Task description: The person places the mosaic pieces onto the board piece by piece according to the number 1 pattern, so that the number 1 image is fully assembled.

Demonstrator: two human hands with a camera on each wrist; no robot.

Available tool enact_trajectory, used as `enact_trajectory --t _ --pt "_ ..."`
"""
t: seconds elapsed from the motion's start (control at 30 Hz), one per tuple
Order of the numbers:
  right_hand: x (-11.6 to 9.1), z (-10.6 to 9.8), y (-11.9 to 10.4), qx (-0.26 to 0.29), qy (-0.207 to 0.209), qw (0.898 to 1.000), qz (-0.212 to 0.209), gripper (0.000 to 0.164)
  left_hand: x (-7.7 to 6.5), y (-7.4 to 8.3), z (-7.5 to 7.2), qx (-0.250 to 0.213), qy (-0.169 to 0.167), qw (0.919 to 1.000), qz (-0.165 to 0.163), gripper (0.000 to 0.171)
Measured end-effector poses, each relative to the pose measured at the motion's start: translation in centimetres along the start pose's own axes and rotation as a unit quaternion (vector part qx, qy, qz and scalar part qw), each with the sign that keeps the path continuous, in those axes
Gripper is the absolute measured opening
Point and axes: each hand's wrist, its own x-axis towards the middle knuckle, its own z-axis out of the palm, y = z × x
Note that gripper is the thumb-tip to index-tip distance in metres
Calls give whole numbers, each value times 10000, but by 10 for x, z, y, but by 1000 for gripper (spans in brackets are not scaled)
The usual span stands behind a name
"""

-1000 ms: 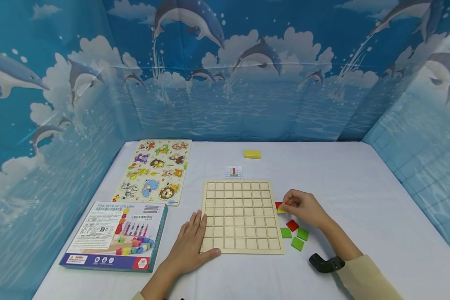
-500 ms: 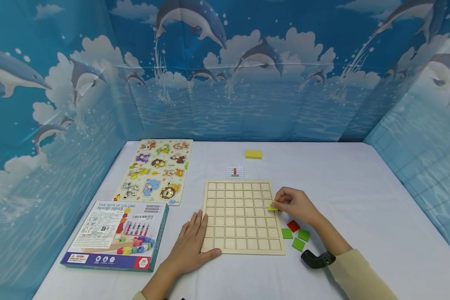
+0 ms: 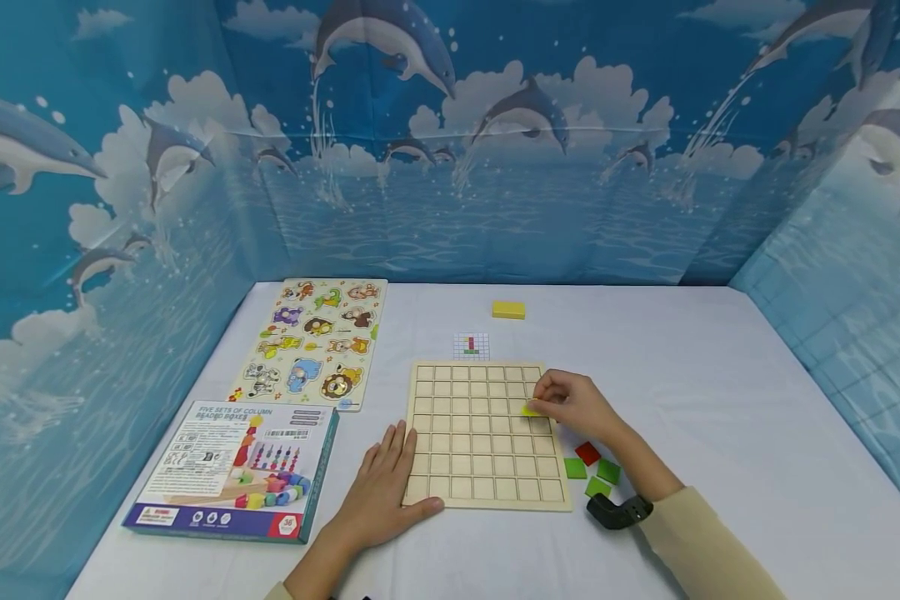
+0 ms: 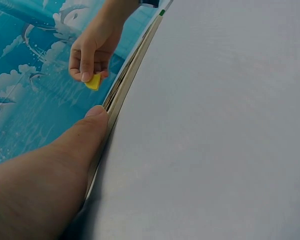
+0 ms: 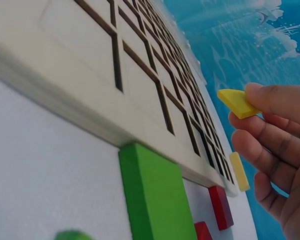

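Observation:
Between the thumb and fingers of my right hand (image 3: 577, 407) is a small square yellow tile (image 5: 237, 103), held above the right part of a wooden grid board (image 3: 480, 504). The left wrist view also shows this yellow tile (image 4: 93, 82) in the pinch. My left hand (image 3: 386, 487) lies with straight fingers at the board's left edge, its thumb (image 4: 92, 117) along the near corner. Beside the board's right edge are a red tile (image 3: 587, 452) and several green tiles (image 3: 575, 468). A second red tile (image 5: 221, 207) shows in the right wrist view; my right hand hides it from the head view.
Behind the board lie a small printed grid card (image 3: 471, 346) and a yellow block (image 3: 508, 310). To the left are a bead-toy box (image 3: 225, 475) and an animal puzzle board (image 3: 311, 346). A dolphin-print curtain (image 3: 450, 208) surrounds the white table.
My right hand has carried the yellow tile leftward, from beside the board to above its right columns. My left hand has stayed in place on the board's left edge.

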Motion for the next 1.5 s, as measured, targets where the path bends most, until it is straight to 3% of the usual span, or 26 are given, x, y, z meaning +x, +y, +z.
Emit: enact_trajectory --t 0.7,1.5 --pt "21 21 -14 309 -269 9991 -148 12 -1 -2 2 46 20 10000 55 101" --pt "61 44 -23 89 -558 9971 -502 12 2 -3 1 79 23 9999 70 102"
